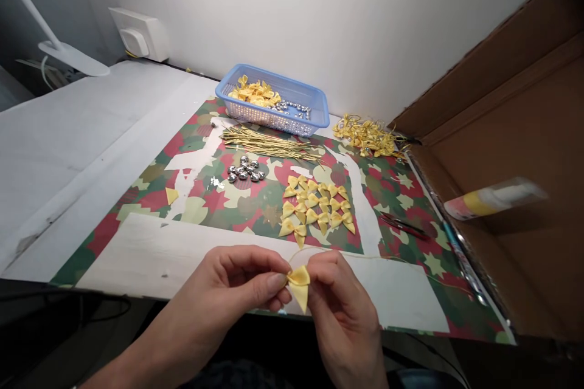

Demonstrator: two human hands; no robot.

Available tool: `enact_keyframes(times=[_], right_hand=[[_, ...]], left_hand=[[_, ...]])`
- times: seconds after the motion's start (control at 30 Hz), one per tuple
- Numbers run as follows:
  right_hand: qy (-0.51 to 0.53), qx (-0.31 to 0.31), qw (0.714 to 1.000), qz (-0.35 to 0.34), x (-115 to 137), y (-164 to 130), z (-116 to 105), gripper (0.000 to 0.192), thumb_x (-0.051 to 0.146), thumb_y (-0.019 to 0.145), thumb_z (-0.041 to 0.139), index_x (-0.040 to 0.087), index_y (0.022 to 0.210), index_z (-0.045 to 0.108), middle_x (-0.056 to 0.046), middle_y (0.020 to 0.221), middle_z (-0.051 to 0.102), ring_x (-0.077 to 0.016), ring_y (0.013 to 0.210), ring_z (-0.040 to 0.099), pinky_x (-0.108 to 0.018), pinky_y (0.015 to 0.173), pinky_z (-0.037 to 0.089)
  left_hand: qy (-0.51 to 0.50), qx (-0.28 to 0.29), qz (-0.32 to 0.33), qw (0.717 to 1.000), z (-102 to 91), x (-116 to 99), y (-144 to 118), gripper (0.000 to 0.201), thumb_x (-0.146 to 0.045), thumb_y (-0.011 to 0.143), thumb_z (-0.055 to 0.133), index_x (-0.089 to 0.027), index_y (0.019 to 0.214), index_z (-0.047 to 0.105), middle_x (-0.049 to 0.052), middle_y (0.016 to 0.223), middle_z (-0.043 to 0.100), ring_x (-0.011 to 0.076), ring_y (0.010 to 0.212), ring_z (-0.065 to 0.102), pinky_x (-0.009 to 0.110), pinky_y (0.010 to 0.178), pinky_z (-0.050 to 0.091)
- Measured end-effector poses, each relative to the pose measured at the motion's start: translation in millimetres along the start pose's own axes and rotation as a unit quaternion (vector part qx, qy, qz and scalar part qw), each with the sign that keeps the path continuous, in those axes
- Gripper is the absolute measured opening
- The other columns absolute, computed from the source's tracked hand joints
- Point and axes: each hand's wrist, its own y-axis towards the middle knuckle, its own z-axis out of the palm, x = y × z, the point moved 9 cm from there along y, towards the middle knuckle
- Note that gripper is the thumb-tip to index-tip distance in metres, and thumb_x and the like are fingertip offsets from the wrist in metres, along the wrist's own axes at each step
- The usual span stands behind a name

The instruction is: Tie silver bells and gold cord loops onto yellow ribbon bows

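Here, low in the middle of the frame, the left hand (237, 285) and right hand (340, 298) pinch one yellow bow (299, 285) between fingertips, close up so it sits steady. More bows (317, 203) lie just above.

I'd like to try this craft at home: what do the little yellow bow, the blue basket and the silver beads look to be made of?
The yellow bow, pinched between both hands, looks like satin ribbon: soft sheen, folded edges. The blue basket seems moulded plastic, with perforated walls. The silver beads shine like mirrors; metal or metallised plastic, I cannot tell which.
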Motion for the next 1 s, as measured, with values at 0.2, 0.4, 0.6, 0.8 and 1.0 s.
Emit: enact_keyframes(times=[0.2, 0.4, 0.6, 0.8, 1.0], right_hand=[[0.003, 0.0, 1.0, -0.01, 0.4, -0.5, 0.7, 0.019, 0.014, 0.104, 0.05, 0.024, 0.093, 0.062, 0.001, 0.086, 0.054, -0.0124, 0.078, 0.054, -0.024, 0.07, 0.043], [0.001, -0.007, 1.0, -0.008, -1.1, 0.4, -1.2, 0.02, 0.013, 0.104, 0.05, 0.023, 0.09, 0.06, 0.0, 0.085, 0.055, -0.0134, 0.078, 0.054, -0.024, 0.069, 0.044], [0.001, -0.004, 1.0, -0.008, -1.6, -0.1, -1.1, 0.022, 0.014, 0.105, 0.049, 0.023, 0.088, 0.059, 0.0, 0.084, 0.054, -0.0135, 0.078, 0.054, -0.025, 0.069, 0.043], [-0.005, 0.002, 1.0, -0.008, -1.3, 0.1, -0.5, 0.022, 0.014, 0.105, 0.047, 0.023, 0.089, 0.058, 0.0, 0.085, 0.054, -0.0136, 0.079, 0.053, -0.025, 0.069, 0.043], [0.0, 0.001, 1.0, -0.015, -1.3, 0.6, 0.1, 0.021, 0.012, 0.104, 0.049, 0.023, 0.09, 0.059, 0.0, 0.085, 0.053, -0.0131, 0.077, 0.053, -0.024, 0.066, 0.042]], left_hand=[[0.005, 0.005, -0.008, 1.0, 1.3, 1.3, -1.5, 0.008, -0.031, 0.088, 0.083, -0.023, 0.09, 0.084, -0.001, 0.076, 0.079, 0.0122, 0.075, 0.069, 0.017, 0.071, 0.053], [0.0, 0.008, -0.011, 1.0, 2.7, 1.0, -2.5, 0.008, -0.03, 0.087, 0.084, -0.022, 0.089, 0.084, -0.001, 0.075, 0.079, 0.0118, 0.075, 0.069, 0.017, 0.071, 0.052], [-0.001, 0.014, -0.011, 1.0, 4.9, 0.2, -2.8, 0.009, -0.031, 0.087, 0.083, -0.022, 0.088, 0.084, -0.001, 0.075, 0.079, 0.0123, 0.074, 0.068, 0.018, 0.07, 0.052], [0.008, 0.006, -0.009, 1.0, 3.6, -1.7, -2.1, 0.01, -0.033, 0.087, 0.083, -0.023, 0.089, 0.084, 0.0, 0.076, 0.078, 0.013, 0.075, 0.068, 0.019, 0.072, 0.053], [0.012, 0.006, -0.006, 1.0, 3.1, -0.2, -3.1, 0.011, -0.033, 0.086, 0.084, -0.022, 0.089, 0.084, 0.001, 0.077, 0.078, 0.0138, 0.075, 0.068, 0.02, 0.072, 0.054]])
